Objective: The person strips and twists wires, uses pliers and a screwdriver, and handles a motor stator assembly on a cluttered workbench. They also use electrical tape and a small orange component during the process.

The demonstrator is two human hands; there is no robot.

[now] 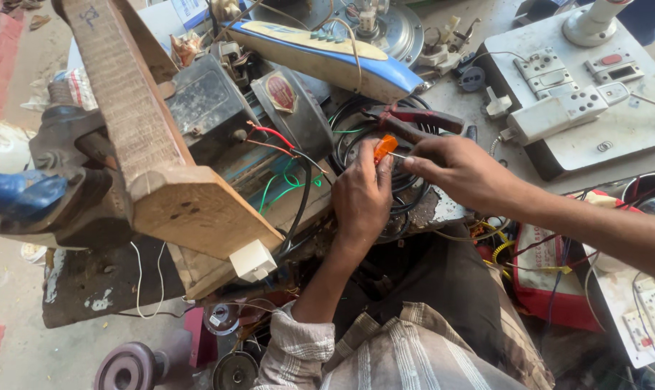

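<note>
My left hand (361, 196) grips a small screwdriver with an orange handle (384, 147), its metal tip pointing right. My right hand (454, 167) pinches that tip between thumb and fingers. Both hands hover over a coil of black cable (356, 123) on a cluttered workbench. Just left of my left hand lies a grey electric motor (293, 108) with red, green and black wires (284, 177) coming out of it. Red-handled pliers (418, 119) lie right behind my hands.
A wooden beam (136, 123) juts across the left. A blue and cream fan blade (327, 54) lies at the back. A grey board with white sockets and switches (580, 101) sits at right. A red bag (544, 274) and tangled wires lie by my knee.
</note>
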